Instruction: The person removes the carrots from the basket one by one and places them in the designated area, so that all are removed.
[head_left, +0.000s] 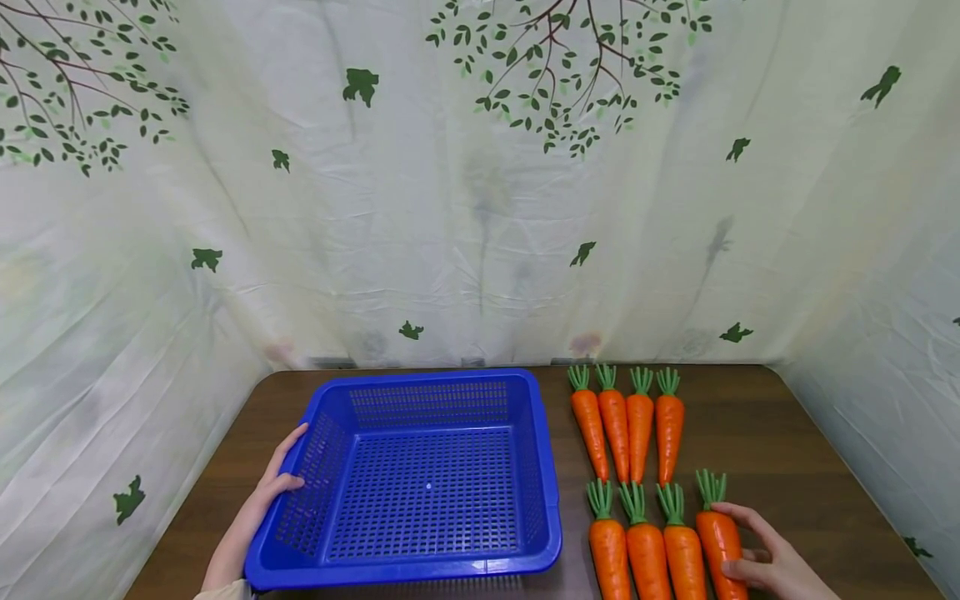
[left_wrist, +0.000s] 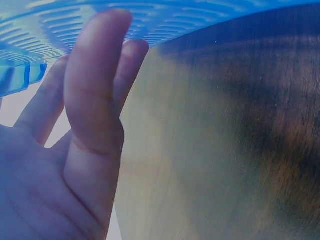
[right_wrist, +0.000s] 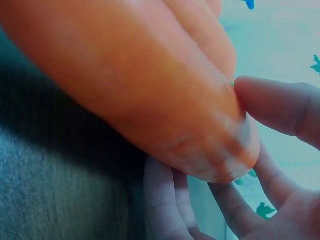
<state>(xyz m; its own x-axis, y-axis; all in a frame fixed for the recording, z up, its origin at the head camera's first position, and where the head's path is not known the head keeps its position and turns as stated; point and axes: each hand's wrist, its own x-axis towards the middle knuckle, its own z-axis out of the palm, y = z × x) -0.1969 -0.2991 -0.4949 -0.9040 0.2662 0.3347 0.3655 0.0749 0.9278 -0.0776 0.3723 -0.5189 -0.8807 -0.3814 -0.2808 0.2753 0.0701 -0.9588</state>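
A blue plastic basket (head_left: 423, 575) with a slotted bottom stands on the brown table, slightly tilted. My left hand (head_left: 272, 479) grips its left rim, thumb over the edge; in the left wrist view that hand (left_wrist: 90, 125) reaches up to the slotted wall (left_wrist: 200, 17). At the near right, my right hand (head_left: 772, 558) holds an orange carrot (head_left: 722, 542) with green stalks, the rightmost of the front row. The right wrist view shows the thumb and fingers around the thick end of this carrot (right_wrist: 150, 90), with another carrot (right_wrist: 205, 37) behind it.
Several carrots (head_left: 628, 417) lie in a back row right of the basket, stalks pointing away. More carrots (head_left: 647, 554) form the front row beside the held one. Leaf-printed curtains (head_left: 480, 208) enclose the wooden table (head_left: 795, 467) at the back and sides.
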